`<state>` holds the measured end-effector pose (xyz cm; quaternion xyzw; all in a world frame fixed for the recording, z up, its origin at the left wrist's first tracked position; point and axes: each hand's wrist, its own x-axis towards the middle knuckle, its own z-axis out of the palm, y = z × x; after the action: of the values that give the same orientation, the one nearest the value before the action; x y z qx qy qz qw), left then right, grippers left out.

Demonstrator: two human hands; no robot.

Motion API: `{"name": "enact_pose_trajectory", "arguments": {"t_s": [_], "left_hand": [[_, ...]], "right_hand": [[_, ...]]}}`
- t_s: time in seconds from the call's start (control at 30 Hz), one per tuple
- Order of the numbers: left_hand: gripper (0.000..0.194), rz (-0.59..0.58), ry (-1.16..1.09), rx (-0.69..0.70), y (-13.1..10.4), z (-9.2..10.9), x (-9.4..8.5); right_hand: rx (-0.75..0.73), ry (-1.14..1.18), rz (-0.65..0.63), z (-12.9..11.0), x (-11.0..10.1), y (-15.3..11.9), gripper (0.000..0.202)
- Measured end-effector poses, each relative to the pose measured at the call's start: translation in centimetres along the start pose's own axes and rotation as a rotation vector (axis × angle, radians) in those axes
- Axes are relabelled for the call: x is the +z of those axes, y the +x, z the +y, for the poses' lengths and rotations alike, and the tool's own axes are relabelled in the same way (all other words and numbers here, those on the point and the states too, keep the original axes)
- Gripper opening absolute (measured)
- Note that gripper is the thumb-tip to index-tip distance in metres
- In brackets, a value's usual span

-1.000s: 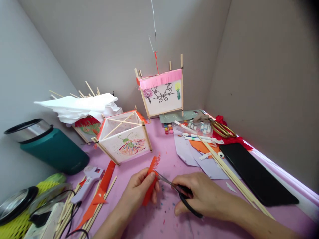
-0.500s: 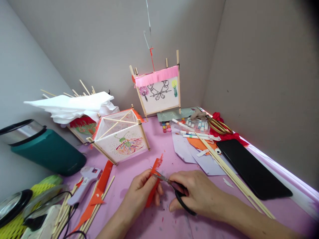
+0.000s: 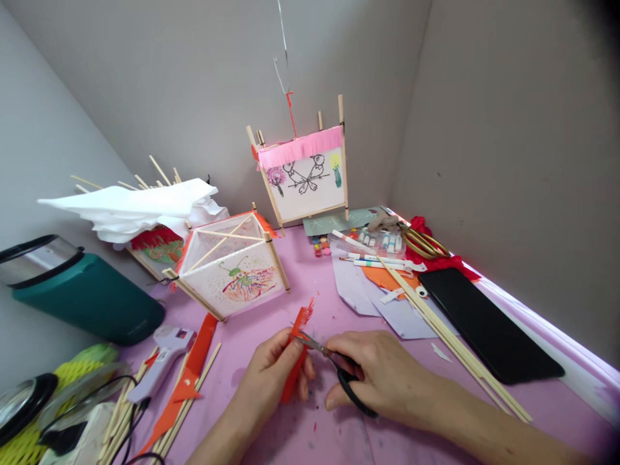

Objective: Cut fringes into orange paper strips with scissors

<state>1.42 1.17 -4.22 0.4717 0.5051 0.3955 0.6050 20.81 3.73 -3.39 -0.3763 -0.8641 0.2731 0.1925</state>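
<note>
Between the fingers and thumb of my left hand [image 3: 271, 369] is a narrow red-orange paper strip [image 3: 292, 378], its far end cut into a fine fringe. My right hand [image 3: 375, 371] grips black-handled scissors [image 3: 349, 386], thumb and fingers at the loops. The blades lie across the strip's edge just beyond my left thumb. Small red scraps dot the table below. Behind my hands stands a wooden-framed paper lantern [image 3: 232, 271] with a butterfly drawing. Farther back, a second lantern [image 3: 307, 177] with pink fringe and two drawn birds hangs from a wire hook.
At left are a teal tumbler [image 3: 92, 290], a lilac glue gun [image 3: 162, 361], wooden sticks and a longer red-orange paper strip [image 3: 194, 371]. To the right lie a black phone [image 3: 489, 326], more sticks [image 3: 445, 329], markers, gold-handled scissors [image 3: 423, 240] and pale paper sheets [image 3: 351, 290].
The whole view has shifted slightly. Both hands keep their hold on the paper strip and scissors, with the blades still at the strip's edge.
</note>
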Motion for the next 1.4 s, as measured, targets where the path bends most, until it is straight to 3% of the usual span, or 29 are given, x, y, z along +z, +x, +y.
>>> {"name": "enact_pose_trajectory", "arguments": {"t_s": [0.7,1.4], "left_hand": [[0.030,-0.010,-0.074,-0.031,-0.22,0.78,0.12],[0.027,-0.031,-0.113,-0.032,-0.30,0.87,-0.14]], "right_hand": [[-0.065,-0.055,0.056,0.60,0.83,-0.09,0.045],[-0.066,-0.073,0.054,0.74,0.90,0.25,0.034]]}}
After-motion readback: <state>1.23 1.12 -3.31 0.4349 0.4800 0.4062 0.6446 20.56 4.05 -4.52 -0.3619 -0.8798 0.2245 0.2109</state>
